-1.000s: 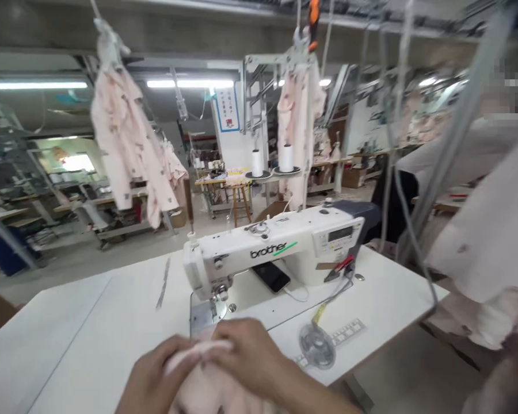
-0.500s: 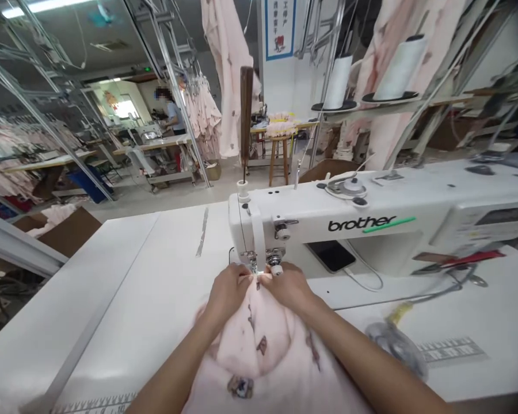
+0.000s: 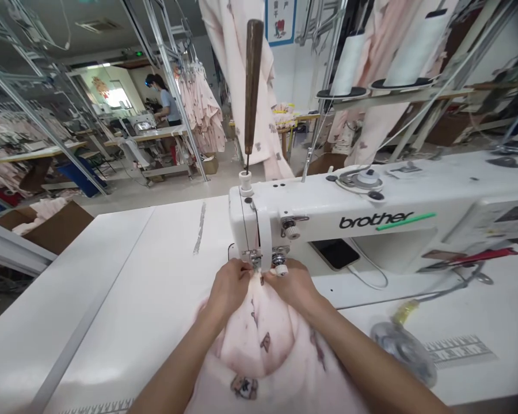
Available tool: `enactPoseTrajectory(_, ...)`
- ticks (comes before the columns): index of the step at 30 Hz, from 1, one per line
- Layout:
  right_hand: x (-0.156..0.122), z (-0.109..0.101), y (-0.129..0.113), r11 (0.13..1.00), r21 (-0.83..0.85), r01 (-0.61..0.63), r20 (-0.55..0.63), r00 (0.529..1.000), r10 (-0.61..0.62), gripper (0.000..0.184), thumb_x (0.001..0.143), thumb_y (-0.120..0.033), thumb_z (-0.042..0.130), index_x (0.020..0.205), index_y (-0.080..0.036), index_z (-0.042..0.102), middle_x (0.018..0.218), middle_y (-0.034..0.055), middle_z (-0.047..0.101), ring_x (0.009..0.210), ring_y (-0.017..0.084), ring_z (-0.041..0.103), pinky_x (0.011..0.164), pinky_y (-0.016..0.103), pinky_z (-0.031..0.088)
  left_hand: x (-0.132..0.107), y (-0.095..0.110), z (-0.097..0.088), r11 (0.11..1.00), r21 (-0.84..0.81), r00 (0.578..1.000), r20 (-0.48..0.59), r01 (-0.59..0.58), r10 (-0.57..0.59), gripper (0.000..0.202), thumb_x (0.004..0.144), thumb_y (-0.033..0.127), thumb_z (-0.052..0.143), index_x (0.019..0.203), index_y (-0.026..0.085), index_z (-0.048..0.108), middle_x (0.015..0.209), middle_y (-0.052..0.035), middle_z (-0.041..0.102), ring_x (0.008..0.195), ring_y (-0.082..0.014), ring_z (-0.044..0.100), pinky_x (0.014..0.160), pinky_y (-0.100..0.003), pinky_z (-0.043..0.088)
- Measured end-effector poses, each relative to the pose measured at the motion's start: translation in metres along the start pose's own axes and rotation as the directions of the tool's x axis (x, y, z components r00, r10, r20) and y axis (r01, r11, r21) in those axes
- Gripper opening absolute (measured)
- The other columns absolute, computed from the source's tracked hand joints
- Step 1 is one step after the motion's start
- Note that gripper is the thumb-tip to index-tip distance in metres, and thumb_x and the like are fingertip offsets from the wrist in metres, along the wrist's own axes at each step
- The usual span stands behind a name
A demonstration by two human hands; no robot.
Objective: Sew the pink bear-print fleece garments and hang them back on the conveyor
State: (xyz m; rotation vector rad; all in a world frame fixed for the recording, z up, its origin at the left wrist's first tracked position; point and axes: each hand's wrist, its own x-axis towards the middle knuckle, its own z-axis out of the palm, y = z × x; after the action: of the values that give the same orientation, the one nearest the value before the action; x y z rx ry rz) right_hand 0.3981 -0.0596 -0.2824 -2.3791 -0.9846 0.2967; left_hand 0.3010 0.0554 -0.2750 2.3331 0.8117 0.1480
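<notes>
Since a second ago, my left hand (image 3: 232, 286) and right hand (image 3: 294, 284) have brought the pink fabric (image 3: 267, 325) farther in, up to the needle end of the sewing machine (image 3: 308, 192). The white worktop (image 3: 147, 302) spreads to left and right. The machine stands on it, its needle end toward the left. The pink fabric, dotted with small printed figures, runs from my near side to the presser foot (image 3: 255, 265); whether it is under the foot, I cannot tell. Both my grips are narrow, holding its far end, the left just left of the foot, the right just right of it with some fingertips hidden. Near right, a clear disc (image 3: 404, 352) lies beside a ruler (image 3: 464, 348). Farther in, under the machine's arm, lies a dark phone (image 3: 335, 253).
</notes>
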Motion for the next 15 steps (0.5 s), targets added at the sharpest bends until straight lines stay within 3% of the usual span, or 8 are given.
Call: enactPoseTrajectory(15,0.0032,0.0085,0.0077,1.000,-0.019,0.016,-0.025,1.000,-0.016,0.012,0.076,-0.020,0.052,0.077,-0.019,0.064,0.076,0.0005,0.065,0.068,0.014,0.055,0.054,0.022,0.029,0.0043,-0.0034,0.0031,0.993,0.092,0.997,-0.037,-0.068,0.071,0.014,0.082,0.015,0.044,0.083,0.017,0.058,0.094,-0.0052,0.063,0.086,-0.0178,0.058,0.075,-0.027,0.041)
